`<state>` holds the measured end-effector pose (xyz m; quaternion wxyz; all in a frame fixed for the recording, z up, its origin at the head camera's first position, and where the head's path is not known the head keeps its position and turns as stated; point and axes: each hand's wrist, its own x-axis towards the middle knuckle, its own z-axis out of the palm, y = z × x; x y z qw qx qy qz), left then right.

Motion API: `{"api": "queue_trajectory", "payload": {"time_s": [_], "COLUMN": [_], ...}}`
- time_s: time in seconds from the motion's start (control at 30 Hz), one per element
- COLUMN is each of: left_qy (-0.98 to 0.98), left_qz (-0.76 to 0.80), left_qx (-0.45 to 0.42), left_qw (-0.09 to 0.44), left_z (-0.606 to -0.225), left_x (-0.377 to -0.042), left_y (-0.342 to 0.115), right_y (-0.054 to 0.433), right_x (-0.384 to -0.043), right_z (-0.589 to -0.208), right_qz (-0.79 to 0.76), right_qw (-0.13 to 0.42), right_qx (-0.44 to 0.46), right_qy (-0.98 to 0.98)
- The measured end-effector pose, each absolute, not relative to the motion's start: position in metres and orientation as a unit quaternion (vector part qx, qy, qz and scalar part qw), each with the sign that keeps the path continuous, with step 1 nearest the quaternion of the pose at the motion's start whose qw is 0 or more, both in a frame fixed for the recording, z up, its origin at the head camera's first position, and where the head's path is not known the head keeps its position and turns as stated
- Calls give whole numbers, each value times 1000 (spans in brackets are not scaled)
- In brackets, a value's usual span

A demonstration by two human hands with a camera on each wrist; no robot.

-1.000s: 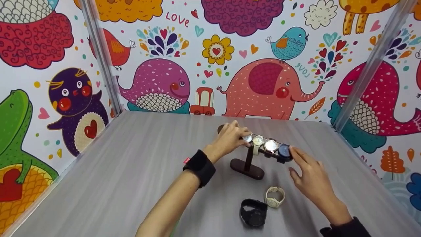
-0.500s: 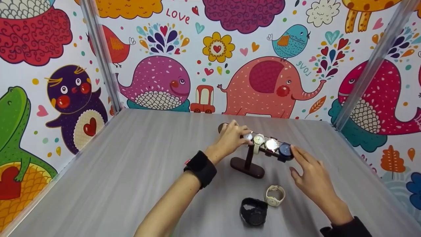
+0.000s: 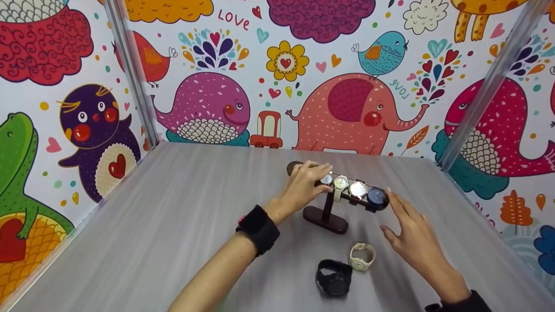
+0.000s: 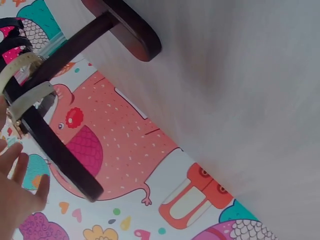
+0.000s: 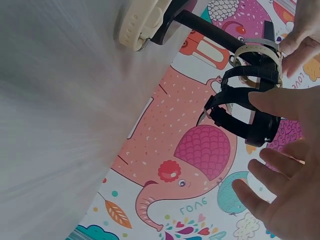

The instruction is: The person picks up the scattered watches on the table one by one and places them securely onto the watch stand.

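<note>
Subject: a watch stand [image 3: 325,220], upright on the grey table [image 3: 186,195], with four watches along its raised bar. The long foot lies flat under a single post, which presumably keeps the loaded bar from tipping.

From the person's left, the row runs: small watch [image 3: 326,179], cream watch [image 3: 341,183], bright-faced watch [image 3: 358,190], dark blue watch [image 3: 377,197]. The bands loop round the bar; that is likely why the watches hang securely and their dials face up toward the wearer of the head camera.

Left hand [image 3: 303,182]: at the small watch, fingers extended and spread, thumb low on the near side. This straddling position suits setting or steadying a watch without crowding the cream one. Firm contact cannot be confirmed.

Right hand [image 3: 411,229]: fingers straight, thumb well apart, tips just beside the bar's right end. It grips nothing; whether it touches the bar cannot be told. The placement would suit bracing that end.

Off the stand: a white watch [image 3: 359,263] and a black watch [image 3: 339,285] lie close together on the table, nearer the person, bands curled into loops. Both sit within easy reach, in my judgement.
</note>
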<state>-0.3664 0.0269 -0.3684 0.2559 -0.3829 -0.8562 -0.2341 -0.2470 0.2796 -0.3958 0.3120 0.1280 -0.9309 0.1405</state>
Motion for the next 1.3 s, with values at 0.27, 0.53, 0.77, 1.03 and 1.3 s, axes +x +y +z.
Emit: {"api": "queue_trajectory", "payload": {"time_s": [0.27,0.53,0.77,1.03,1.3], "left_qy": [-808,-801,-818,-876,-880], "left_qz": [-260,-258,-267,-180,-109], "left_qx": [-441,-470,-447,-429,-456], "left_qw": [291,266,246,124,72], "left_z": [-371,-368,-361,-373,-400], "left_x": [-336,-300,-276,-249,-238], "left_y": [20,15,10,13,18], "right_y": [274,258,249,241,235], "right_x": [-233,-222,-213,-204,-201], "right_z": [-396,-402,-410,-421,-428], "right_qz": [119,102,91,95,83], "right_qw": [387,356,298,218,148], "right_qx": [166,247,309,380,383], "right_qy": [-899,-896,-898,-894,-908]}}
